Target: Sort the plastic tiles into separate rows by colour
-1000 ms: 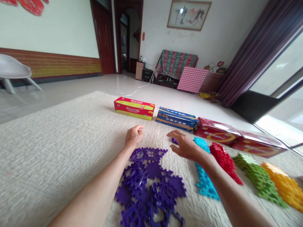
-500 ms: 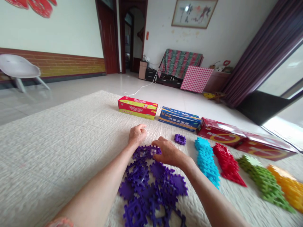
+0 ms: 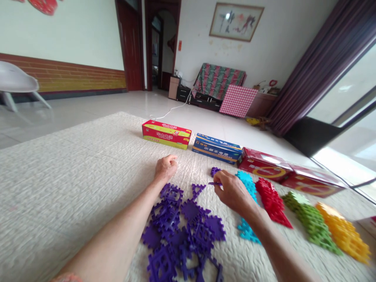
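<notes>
My right hand [image 3: 233, 190] pinches a purple interlocking plastic tile [image 3: 214, 183], seen edge-on, above the mat. Just beyond it lies another purple tile [image 3: 215, 171], partly covered by the hand. My left hand [image 3: 166, 167] is closed and rests near the far end of a loose pile of purple tiles [image 3: 192, 211]; its fingers curl away, so I cannot see whether anything is in them. A purple triangular piece [image 3: 197, 190] lies at the pile's far edge, between the two hands. Under my right forearm, a stack of light-blue tiles [image 3: 246, 180] is partly hidden.
Rows of red tiles [image 3: 270, 199], green tiles [image 3: 311, 219] and yellow tiles [image 3: 342, 231] lie to the right. Behind stand a red-and-yellow box [image 3: 166, 135], a blue box [image 3: 216, 149] and two dark-red boxes [image 3: 264, 164]. All rest on a cream quilted mat [image 3: 88, 168].
My right hand has moved right from the purple pile, carrying a tile towards the lone purple tile. My left hand stays closed by the pile. The view has shifted slightly.
</notes>
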The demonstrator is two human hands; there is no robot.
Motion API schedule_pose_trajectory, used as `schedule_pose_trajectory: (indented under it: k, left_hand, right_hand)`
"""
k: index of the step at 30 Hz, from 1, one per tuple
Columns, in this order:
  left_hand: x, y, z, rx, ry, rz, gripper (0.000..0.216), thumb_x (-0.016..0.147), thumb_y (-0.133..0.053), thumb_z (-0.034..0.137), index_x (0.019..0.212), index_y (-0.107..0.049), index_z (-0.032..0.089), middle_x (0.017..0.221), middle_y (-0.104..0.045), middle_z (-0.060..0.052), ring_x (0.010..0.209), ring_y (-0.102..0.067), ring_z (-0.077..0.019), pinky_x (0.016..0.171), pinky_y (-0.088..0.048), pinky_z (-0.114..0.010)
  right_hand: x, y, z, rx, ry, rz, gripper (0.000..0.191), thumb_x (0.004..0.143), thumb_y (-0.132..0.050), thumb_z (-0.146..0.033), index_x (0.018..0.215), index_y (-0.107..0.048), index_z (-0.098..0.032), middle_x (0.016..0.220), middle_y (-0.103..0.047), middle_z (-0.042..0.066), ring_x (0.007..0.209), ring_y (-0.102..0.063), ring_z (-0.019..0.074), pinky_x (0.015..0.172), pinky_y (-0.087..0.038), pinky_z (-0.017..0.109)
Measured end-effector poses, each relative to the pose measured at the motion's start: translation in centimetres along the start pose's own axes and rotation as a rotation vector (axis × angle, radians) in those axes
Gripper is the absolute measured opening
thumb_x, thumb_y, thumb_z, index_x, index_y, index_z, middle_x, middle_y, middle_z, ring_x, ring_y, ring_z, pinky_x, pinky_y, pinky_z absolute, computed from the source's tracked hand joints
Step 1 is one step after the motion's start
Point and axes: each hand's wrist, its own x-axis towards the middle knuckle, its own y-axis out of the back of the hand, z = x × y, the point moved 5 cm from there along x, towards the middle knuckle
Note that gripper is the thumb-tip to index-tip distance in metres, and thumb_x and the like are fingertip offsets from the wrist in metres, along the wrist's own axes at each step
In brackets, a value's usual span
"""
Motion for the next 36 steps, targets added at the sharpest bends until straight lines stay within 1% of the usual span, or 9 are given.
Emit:
schedule_pose_trajectory:
  k: [3,6,8,14,19,25,27,31,36]
  left_hand:
    - [0.0,-0.1,0.0,0.001,-0.003,0.002,0.036,0.076,-0.046,0.017,0.101,-0.072,0.021,0.087,-0.074,-0.003,0.085,-0.066,-0.016,0.08,-0.048,-0.023]
    - [0.0,0.0,0.0,-0.002,-0.001,0.0,0.035,0.076,-0.047,0.017,0.101,-0.072,0.021,0.088,-0.074,-0.003,0.083,-0.066,-0.0161,0.078,-0.049,-0.023]
    - [-0.1,0.0,0.0,-0.001,0.003,-0.001,0.035,0.076,-0.047,0.018,0.101,-0.072,0.021,0.087,-0.074,-0.003,0.082,-0.066,-0.0157,0.078,-0.049,-0.022]
    - [-0.1,0.1,-0.1,0.008,0.005,0.001,0.035,0.075,-0.048,0.018,0.1,-0.072,0.021,0.085,-0.074,-0.003,0.08,-0.066,-0.016,0.076,-0.048,-0.023]
    - [0.0,0.0,-0.2,0.008,0.005,-0.006,0.036,0.075,-0.046,0.019,0.1,-0.072,0.021,0.082,-0.074,-0.003,0.078,-0.066,-0.0165,0.073,-0.049,-0.023]
    - [0.1,0.0,-0.2,0.006,-0.001,-0.003,0.036,0.074,-0.047,0.019,0.101,-0.072,0.02,0.082,-0.074,-0.003,0.077,-0.066,-0.0168,0.073,-0.049,-0.024]
    - [0.1,0.0,-0.2,0.004,0.002,-0.005,0.037,0.074,-0.046,0.019,0.101,-0.072,0.021,0.082,-0.074,-0.003,0.077,-0.066,-0.0168,0.073,-0.049,-0.024]
    - [0.1,-0.1,-0.3,0.012,-0.002,0.003,0.036,0.075,-0.046,0.02,0.1,-0.072,0.021,0.082,-0.074,-0.003,0.076,-0.066,-0.0164,0.072,-0.048,-0.024]
    - [0.1,-0.1,-0.3,0.01,-0.014,0.0,0.036,0.075,-0.046,0.02,0.1,-0.072,0.021,0.081,-0.074,-0.003,0.075,-0.066,-0.0163,0.07,-0.048,-0.023]
  right_hand:
    - [-1.3,-1.2,0.9,-0.037,-0.019,-0.16,0.013,0.073,-0.05,-0.008,0.081,-0.054,-0.017,0.085,-0.059,0.006,0.075,-0.056,0.0162,0.068,-0.038,0.028]
    - [-2.3,-2.1,1.1,0.035,0.074,-0.317,0.02,0.068,-0.057,-0.011,0.086,-0.056,-0.017,0.09,-0.061,0.007,0.084,-0.057,0.0184,0.076,-0.042,0.03]
    - [-2.6,-2.4,1.2,0.09,0.119,-0.352,0.023,0.066,-0.059,-0.012,0.089,-0.058,-0.017,0.094,-0.061,0.007,0.088,-0.056,0.0188,0.08,-0.043,0.031]
    - [-2.9,-2.5,1.8,0.127,0.147,-0.252,0.023,0.066,-0.054,-0.007,0.086,-0.057,-0.018,0.093,-0.059,0.006,0.086,-0.055,0.0169,0.079,-0.045,0.03]
    - [-2.7,-1.5,1.8,0.156,0.102,-0.222,0.024,0.067,-0.057,-0.008,0.089,-0.058,-0.018,0.095,-0.06,0.007,0.087,-0.057,0.0176,0.081,-0.046,0.032]
    - [-1.6,-0.8,2.7,0.12,0.034,0.034,0.032,0.075,-0.057,-0.015,0.107,-0.055,-0.019,0.114,-0.055,0.009,0.106,-0.053,0.0215,0.092,-0.043,0.037]
    - [-1.3,-1.0,3.1,0.1,0.007,0.074,0.034,0.077,-0.056,-0.016,0.111,-0.054,-0.019,0.118,-0.054,0.01,0.11,-0.052,0.0224,0.095,-0.042,0.038]
    - [-0.2,-1.0,4.1,0.072,-0.021,0.092,0.037,0.076,-0.057,-0.015,0.113,-0.055,-0.015,0.119,-0.055,0.012,0.111,-0.052,0.0231,0.095,-0.042,0.037]
    - [2.7,-1.1,5.7,0.031,-0.056,-0.01,0.037,0.075,-0.057,-0.013,0.112,-0.058,-0.013,0.113,-0.059,0.013,0.101,-0.058,0.0224,0.089,-0.043,0.034]
